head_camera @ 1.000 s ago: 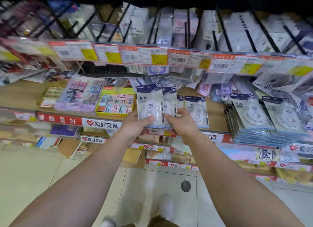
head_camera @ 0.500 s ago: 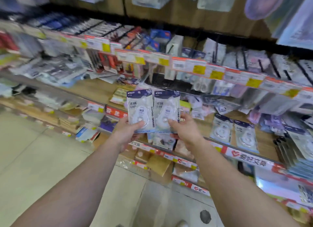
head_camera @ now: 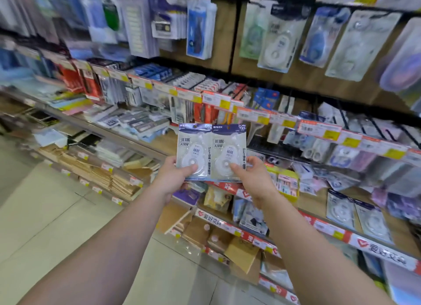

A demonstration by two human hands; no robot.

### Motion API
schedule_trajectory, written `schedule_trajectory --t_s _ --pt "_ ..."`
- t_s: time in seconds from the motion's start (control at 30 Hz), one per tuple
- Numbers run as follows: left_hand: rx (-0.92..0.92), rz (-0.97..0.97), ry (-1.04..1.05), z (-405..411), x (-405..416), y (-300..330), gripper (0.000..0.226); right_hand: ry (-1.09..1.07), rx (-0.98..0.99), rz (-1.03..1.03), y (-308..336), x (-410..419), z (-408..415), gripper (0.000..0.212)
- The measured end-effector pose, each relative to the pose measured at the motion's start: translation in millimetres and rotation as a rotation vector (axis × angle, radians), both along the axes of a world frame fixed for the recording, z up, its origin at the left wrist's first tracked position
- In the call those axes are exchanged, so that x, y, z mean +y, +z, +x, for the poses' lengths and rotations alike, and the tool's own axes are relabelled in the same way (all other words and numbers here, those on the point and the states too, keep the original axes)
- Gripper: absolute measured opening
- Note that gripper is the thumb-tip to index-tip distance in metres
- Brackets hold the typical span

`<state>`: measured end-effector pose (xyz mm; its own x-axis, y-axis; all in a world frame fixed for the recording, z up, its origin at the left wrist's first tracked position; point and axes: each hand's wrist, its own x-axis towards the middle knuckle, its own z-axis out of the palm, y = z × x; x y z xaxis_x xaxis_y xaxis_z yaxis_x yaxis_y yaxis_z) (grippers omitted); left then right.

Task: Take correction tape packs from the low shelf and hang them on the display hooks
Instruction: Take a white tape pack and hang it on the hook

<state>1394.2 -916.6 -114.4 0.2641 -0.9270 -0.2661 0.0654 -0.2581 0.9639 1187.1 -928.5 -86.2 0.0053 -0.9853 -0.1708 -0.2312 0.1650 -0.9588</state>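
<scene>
Packs now lifted clear of the low shelf. My left hand (head_camera: 174, 176) and right hand (head_camera: 255, 179) each pinch a blue-topped clear correction tape pack (head_camera: 193, 152); hanging comes next.

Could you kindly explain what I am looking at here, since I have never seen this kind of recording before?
There is no machine: a person wears a camera on the head, looking forward and down at their own bare arms. The left hand holds one correction tape pack and the right hand holds a second pack, side by side and upright. Behind them is a shop's stationery shelving: more packs lie on the low shelf at the right, and other goods hang on display hooks above.
</scene>
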Motion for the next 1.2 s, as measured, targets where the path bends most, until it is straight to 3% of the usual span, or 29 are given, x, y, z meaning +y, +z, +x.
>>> schedule_trajectory --t_s 0.33,0.53,0.73,1.0,1.2 --pt "-0.021 -0.185 -0.059 22 -27 75 0.047 -0.04 -0.064 -0.191 77 -4 19 0.031" --pt "-0.02 -0.276 -0.111 12 -42 110 0.026 -0.071 -0.088 -0.271 107 -13 11 0.042" --pt "0.002 -0.331 -0.161 -3 -63 134 0.036 -0.103 -0.13 -0.356 130 -23 -6 0.039" --pt "0.021 -0.412 -0.194 -27 -98 156 0.07 -0.163 -0.128 -0.431 150 -57 -28 0.041" --pt "0.15 -0.485 -0.117 -42 -122 170 0.028 -0.156 -0.144 -0.468 165 -88 -37 0.042"
